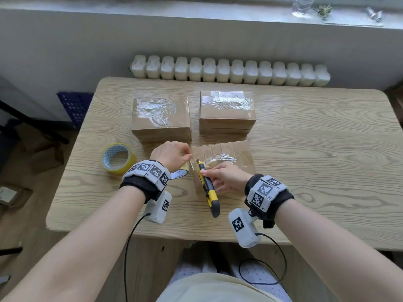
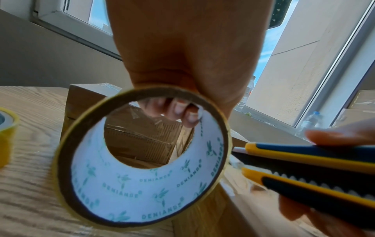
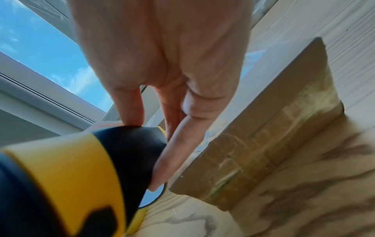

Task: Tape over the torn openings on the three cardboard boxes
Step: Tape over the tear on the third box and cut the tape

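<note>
Nearest you, the yellow-and-black utility knife [image 1: 208, 188] lies along the near box's [image 1: 231, 152] left edge, blade end pointing away. From the left: a spare yellow tape roll [image 1: 118, 159] sits flat on the wooden table [image 1: 316, 171], untouched. Your left hand [image 1: 170, 155] grips a second tape roll [image 2: 142, 157], fingers curled through its core, held on edge just beside the near box. Your right hand [image 1: 224, 177] is clamped on the knife, thumb along the top of the handle. Behind, the far left box [image 1: 161, 119] and far right box [image 1: 226, 112] stand apart, both tops carrying clear tape
</note>
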The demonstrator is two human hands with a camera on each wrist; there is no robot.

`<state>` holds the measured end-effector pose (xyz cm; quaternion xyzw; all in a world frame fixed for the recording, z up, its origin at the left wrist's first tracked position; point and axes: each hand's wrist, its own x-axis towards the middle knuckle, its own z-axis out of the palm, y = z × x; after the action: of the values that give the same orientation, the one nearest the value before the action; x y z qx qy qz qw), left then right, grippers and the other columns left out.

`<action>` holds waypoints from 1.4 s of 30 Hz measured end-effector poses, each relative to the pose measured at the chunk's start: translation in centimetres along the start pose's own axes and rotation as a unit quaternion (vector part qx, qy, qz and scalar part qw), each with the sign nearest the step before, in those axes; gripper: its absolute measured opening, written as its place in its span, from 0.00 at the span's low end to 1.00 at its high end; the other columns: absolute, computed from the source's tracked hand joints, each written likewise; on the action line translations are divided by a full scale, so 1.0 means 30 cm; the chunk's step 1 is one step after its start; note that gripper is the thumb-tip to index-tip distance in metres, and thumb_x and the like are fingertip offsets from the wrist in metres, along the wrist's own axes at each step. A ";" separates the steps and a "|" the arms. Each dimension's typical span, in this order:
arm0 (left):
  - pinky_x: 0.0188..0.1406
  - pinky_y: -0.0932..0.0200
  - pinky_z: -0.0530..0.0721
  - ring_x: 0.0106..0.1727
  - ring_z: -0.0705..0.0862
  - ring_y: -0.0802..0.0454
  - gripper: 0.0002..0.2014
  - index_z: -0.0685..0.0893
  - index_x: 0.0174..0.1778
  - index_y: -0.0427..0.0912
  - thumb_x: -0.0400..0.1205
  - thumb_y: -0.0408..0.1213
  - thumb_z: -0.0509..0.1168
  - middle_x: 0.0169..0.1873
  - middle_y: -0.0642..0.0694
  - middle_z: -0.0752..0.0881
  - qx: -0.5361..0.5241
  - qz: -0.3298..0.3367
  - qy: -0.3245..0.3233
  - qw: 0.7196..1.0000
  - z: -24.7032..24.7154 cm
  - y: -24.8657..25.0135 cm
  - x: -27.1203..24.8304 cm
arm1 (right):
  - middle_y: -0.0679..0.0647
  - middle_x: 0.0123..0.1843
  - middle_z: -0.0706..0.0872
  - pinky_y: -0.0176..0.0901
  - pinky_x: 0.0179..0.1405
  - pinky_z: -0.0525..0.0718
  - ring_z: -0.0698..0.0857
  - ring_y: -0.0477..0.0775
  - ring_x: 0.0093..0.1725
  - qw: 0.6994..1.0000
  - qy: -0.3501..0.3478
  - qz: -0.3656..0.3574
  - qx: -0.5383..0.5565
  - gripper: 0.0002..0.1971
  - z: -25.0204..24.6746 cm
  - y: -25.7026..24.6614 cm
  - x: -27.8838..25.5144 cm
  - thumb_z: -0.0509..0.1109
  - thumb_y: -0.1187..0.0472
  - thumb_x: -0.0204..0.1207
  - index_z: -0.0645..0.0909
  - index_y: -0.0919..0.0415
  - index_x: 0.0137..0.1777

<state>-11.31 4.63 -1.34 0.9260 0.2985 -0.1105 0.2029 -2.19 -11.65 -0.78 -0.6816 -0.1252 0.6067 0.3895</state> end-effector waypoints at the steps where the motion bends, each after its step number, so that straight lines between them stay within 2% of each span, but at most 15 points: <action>1: 0.44 0.54 0.79 0.51 0.82 0.48 0.09 0.84 0.48 0.55 0.82 0.51 0.60 0.50 0.50 0.85 0.002 -0.002 -0.003 1.000 0.001 -0.001 0.001 | 0.61 0.37 0.86 0.36 0.27 0.84 0.86 0.47 0.27 1.000 -0.001 0.003 -0.003 0.17 -0.001 0.007 -0.005 0.69 0.57 0.79 0.82 0.75 0.55; 6: 0.43 0.55 0.76 0.52 0.82 0.47 0.09 0.84 0.48 0.54 0.82 0.49 0.60 0.51 0.50 0.85 -0.010 -0.020 0.004 1.000 -0.005 -0.010 0.008 | 0.56 0.34 0.84 0.35 0.29 0.82 0.83 0.43 0.26 0.998 -0.023 0.017 -0.048 0.19 -0.019 0.059 -0.032 0.70 0.56 0.78 0.82 0.75 0.57; 9: 0.44 0.55 0.78 0.51 0.81 0.47 0.09 0.84 0.48 0.53 0.82 0.49 0.60 0.50 0.50 0.85 -0.018 -0.028 -0.001 0.999 -0.013 -0.028 0.016 | 0.54 0.36 0.86 0.39 0.38 0.85 0.84 0.47 0.34 0.997 -0.038 0.005 -0.070 0.14 -0.054 0.080 -0.065 0.71 0.56 0.77 0.84 0.68 0.54; 11: 0.46 0.54 0.80 0.52 0.82 0.48 0.08 0.84 0.47 0.53 0.82 0.50 0.61 0.49 0.50 0.85 -0.022 -0.030 -0.005 0.999 -0.010 -0.040 0.014 | 0.54 0.41 0.88 0.42 0.44 0.87 0.87 0.50 0.41 0.997 -0.018 -0.034 -0.069 0.12 -0.097 0.083 -0.090 0.72 0.57 0.77 0.84 0.64 0.54; 14: 0.47 0.52 0.82 0.50 0.82 0.48 0.08 0.84 0.44 0.54 0.81 0.51 0.61 0.47 0.50 0.86 -0.039 -0.037 -0.004 0.999 0.006 -0.057 0.003 | 0.56 0.50 0.88 0.46 0.51 0.87 0.89 0.55 0.51 0.991 0.071 -0.097 -0.064 0.16 -0.180 0.079 -0.116 0.73 0.59 0.75 0.82 0.66 0.60; 17: 0.50 0.48 0.84 0.51 0.84 0.48 0.07 0.83 0.41 0.56 0.80 0.52 0.62 0.46 0.50 0.87 -0.066 -0.043 0.001 0.997 0.022 -0.084 -0.012 | 0.54 0.51 0.86 0.45 0.52 0.85 0.86 0.54 0.52 0.960 0.235 -0.120 -0.090 0.18 -0.274 0.100 -0.107 0.75 0.58 0.74 0.80 0.64 0.61; 19: 0.52 0.47 0.83 0.52 0.84 0.49 0.07 0.83 0.39 0.57 0.79 0.52 0.63 0.45 0.51 0.88 -0.091 -0.042 0.004 0.995 0.030 -0.102 -0.024 | 0.52 0.52 0.85 0.45 0.52 0.81 0.84 0.52 0.51 0.928 0.341 -0.086 -0.123 0.18 -0.341 0.139 -0.080 0.75 0.56 0.73 0.79 0.61 0.61; 21: 0.53 0.47 0.83 0.53 0.84 0.50 0.06 0.82 0.37 0.58 0.78 0.51 0.64 0.46 0.51 0.88 -0.119 -0.036 0.010 0.992 0.037 -0.115 -0.036 | 0.54 0.54 0.84 0.48 0.55 0.80 0.83 0.55 0.53 0.905 0.391 -0.019 -0.168 0.19 -0.395 0.192 -0.046 0.75 0.53 0.73 0.78 0.59 0.61; 24: 0.55 0.48 0.82 0.52 0.83 0.51 0.06 0.83 0.35 0.57 0.78 0.48 0.67 0.43 0.51 0.88 -0.167 -0.031 0.024 0.985 0.047 -0.125 -0.052 | 0.58 0.56 0.84 0.49 0.52 0.79 0.82 0.60 0.56 0.888 0.372 0.073 -0.262 0.19 -0.429 0.277 0.011 0.75 0.54 0.72 0.77 0.60 0.59; 26: 0.52 0.50 0.82 0.46 0.83 0.51 0.07 0.82 0.32 0.58 0.77 0.47 0.68 0.38 0.52 0.86 -0.191 -0.030 0.029 0.981 0.053 -0.126 -0.061 | 0.59 0.55 0.84 0.47 0.47 0.78 0.81 0.61 0.55 0.872 0.352 0.097 -0.325 0.17 -0.423 0.323 0.046 0.75 0.55 0.70 0.78 0.61 0.56; 30: 0.44 0.53 0.81 0.36 0.81 0.51 0.06 0.85 0.35 0.52 0.77 0.44 0.69 0.32 0.48 0.86 -0.227 -0.019 0.052 0.972 0.062 -0.123 -0.079 | 0.59 0.52 0.83 0.50 0.46 0.82 0.83 0.61 0.51 0.860 0.345 0.100 -0.362 0.15 -0.395 0.368 0.091 0.73 0.54 0.70 0.78 0.60 0.53; 34: 0.43 0.58 0.78 0.38 0.80 0.54 0.05 0.85 0.36 0.49 0.77 0.42 0.69 0.31 0.51 0.84 -0.235 -0.014 0.074 0.969 0.066 -0.138 -0.092 | 0.60 0.59 0.80 0.50 0.51 0.79 0.80 0.63 0.59 0.849 0.344 0.103 -0.386 0.20 -0.376 0.388 0.110 0.73 0.52 0.72 0.75 0.61 0.60; 38: 0.39 0.60 0.74 0.33 0.77 0.59 0.05 0.85 0.36 0.48 0.78 0.41 0.69 0.27 0.54 0.81 -0.234 -0.014 0.084 0.969 0.074 -0.153 -0.102 | 0.61 0.62 0.78 0.52 0.55 0.78 0.79 0.62 0.62 0.848 0.347 0.103 -0.387 0.24 -0.369 0.398 0.124 0.74 0.49 0.73 0.73 0.62 0.62; 40: 0.38 0.60 0.72 0.31 0.76 0.62 0.05 0.86 0.36 0.47 0.78 0.41 0.69 0.26 0.55 0.80 -0.231 -0.008 0.085 0.969 0.077 -0.155 -0.106 | 0.62 0.64 0.77 0.54 0.56 0.77 0.78 0.64 0.63 0.850 0.350 0.109 -0.379 0.25 -0.366 0.385 0.118 0.71 0.47 0.75 0.72 0.64 0.64; 42: 0.38 0.61 0.72 0.31 0.76 0.62 0.05 0.86 0.37 0.47 0.78 0.41 0.69 0.25 0.56 0.80 -0.234 -0.008 0.084 0.969 0.081 -0.159 -0.110 | 0.65 0.66 0.75 0.55 0.59 0.74 0.75 0.66 0.65 0.842 0.401 0.076 -0.353 0.23 -0.355 0.352 0.092 0.64 0.50 0.80 0.70 0.68 0.66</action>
<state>-17.00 5.43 -3.91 0.8565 0.3394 0.0386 0.3869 5.11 -20.94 -10.43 -0.9642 -0.1115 0.2226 0.0915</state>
